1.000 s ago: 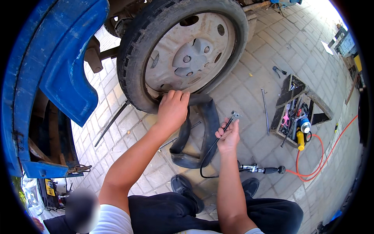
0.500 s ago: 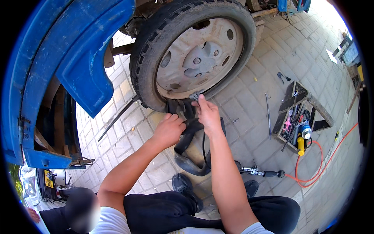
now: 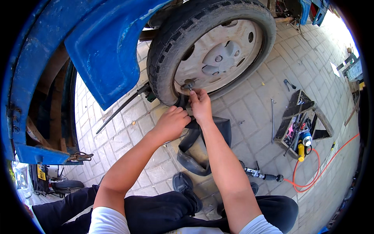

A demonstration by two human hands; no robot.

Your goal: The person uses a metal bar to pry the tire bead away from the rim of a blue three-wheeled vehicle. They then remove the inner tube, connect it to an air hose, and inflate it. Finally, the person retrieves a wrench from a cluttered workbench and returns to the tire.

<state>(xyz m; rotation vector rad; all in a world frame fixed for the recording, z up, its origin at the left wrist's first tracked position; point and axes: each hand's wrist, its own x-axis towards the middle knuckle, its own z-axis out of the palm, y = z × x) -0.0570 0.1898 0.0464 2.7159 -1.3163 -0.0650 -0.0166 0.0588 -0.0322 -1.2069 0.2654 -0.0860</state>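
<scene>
A dusty wheel with a black tyre and a pale steel rim stands before me under a blue vehicle. My right hand pinches a small grey metal fitting at a hole low in the rim. A thin black hose seems to run down from this hand. My left hand is closed on a black inner tube just below the tyre's lower edge. Loose tube hangs in a loop onto the paving. My fingers hide where fitting and tube meet the wheel.
Blue body panels hang at the left, beside a long dark bar. At right lie a wooden tool box, a metal rod and an inflator with an orange hose. Another person's dark-trousered leg shows lower left.
The view has shifted, so the wheel sits further right. My right hand has brought the fitting from the tyre's lower edge up to the rim hole. My left hand keeps hold of the tube.
</scene>
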